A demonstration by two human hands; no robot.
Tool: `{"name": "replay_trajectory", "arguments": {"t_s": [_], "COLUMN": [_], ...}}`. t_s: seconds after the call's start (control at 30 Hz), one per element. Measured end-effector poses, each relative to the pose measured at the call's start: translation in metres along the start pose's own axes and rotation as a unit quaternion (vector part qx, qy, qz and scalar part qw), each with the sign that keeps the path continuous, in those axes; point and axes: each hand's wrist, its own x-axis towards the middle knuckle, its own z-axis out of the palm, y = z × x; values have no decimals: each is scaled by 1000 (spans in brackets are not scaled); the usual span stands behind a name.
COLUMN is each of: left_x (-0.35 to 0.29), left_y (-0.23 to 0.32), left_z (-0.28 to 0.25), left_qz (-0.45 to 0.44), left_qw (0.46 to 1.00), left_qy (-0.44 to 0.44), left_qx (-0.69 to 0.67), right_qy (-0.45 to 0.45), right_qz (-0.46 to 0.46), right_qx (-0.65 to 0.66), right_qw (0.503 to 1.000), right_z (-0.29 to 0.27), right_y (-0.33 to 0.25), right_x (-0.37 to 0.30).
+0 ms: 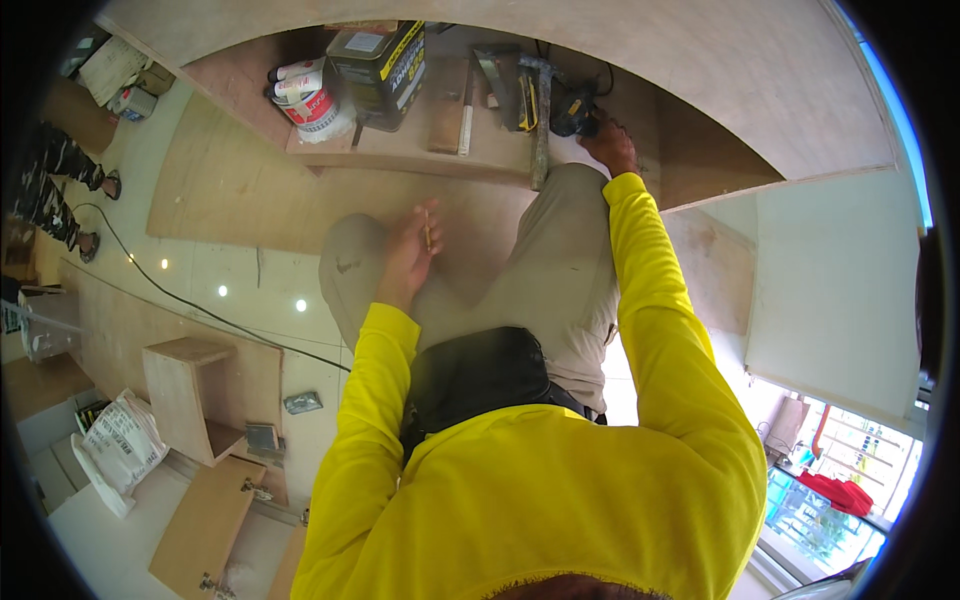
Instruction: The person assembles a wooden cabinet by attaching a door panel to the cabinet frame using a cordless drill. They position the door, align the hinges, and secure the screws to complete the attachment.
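Between my knees, my left hand is closed on a short, thin yellowish stick, perhaps a pencil. My right hand reaches into the low wooden cabinet and has its fingers curled against a black power tool; its fingertips are partly hidden. Just left of that tool lies a hammer, its handle pointing toward me. Beside the hammer are a yellow-and-black hand tool and a flat dark metal piece.
A large dark adhesive tin and a red-and-white can stand at the cabinet's left. A black cable crosses the tiled floor. Wooden box parts and a white sack lie left. Another person's legs show far left.
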Motion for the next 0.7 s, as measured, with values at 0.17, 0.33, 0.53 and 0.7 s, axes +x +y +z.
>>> {"name": "replay_trajectory", "arguments": {"t_s": [0.17,0.33,0.53,0.7], "left_x": [-1,-14,-19,-4], "left_y": [0,8,9,3], "left_z": [0,12,22,-3], "left_qz": [-18,-8,3,1], "left_qw": [999,998,998,999], "left_qy": [14,64,66,30], "left_qx": [-28,-8,1,-31], "right_qy": [39,6,84,126], "right_qz": [-37,17,-3,-165], "right_qx": [22,23,27,61], "right_qw": [998,1000,996,976], "right_z": [25,2,-78,-112], "right_y": [21,2,-53,-85], "right_x": [12,9,-73,-156]}}
